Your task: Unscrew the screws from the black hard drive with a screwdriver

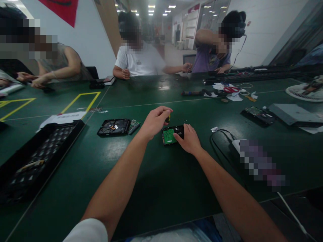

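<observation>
A hard drive with a green circuit board lies on the table in front of me. My right hand grips its right end, thumb on the top face and fingers along the far side. Above the drive's far left corner, my left hand is closed round the black-and-yellow handle of what looks like a screwdriver; its tip is hidden. Just beyond the drive are several tiny light bits, perhaps screws. Left of my left hand sit an opened black drive casing and a loose circuit board.
A long black tray stands at the left. To the right are a cable, another drive, a grey metal box and a white round basket. A dark tool lies farther back. Several people sit across the green table.
</observation>
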The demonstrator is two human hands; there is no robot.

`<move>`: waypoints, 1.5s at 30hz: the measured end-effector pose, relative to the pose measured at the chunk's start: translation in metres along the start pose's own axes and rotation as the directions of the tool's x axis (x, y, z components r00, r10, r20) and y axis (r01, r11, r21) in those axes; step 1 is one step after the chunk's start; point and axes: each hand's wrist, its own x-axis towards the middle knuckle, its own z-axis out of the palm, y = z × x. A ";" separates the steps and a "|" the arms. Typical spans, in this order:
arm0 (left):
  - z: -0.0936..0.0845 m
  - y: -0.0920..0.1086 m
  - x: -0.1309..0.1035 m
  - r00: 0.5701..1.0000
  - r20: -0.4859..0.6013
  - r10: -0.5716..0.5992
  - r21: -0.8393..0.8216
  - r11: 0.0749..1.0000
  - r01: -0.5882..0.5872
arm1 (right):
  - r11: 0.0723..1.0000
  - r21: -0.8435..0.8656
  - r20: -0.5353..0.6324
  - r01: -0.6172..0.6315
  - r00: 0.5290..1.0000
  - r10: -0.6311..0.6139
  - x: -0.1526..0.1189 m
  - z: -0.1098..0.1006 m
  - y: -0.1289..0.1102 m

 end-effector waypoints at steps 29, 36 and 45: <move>0.006 -0.011 0.005 0.994 -0.080 0.075 -0.036 0.996 -0.078 | 1.000 -0.010 -0.017 0.008 1.000 -0.009 -0.001 -0.003 -0.002; 0.014 -0.011 0.003 0.994 -0.058 0.094 -0.032 0.995 -0.096 | 1.000 -0.009 -0.023 0.007 1.000 -0.007 0.000 -0.004 -0.004; 0.009 -0.006 0.001 0.998 -0.023 0.053 -0.099 0.994 -0.055 | 1.000 0.008 -0.032 0.014 0.999 -0.014 0.000 -0.001 -0.002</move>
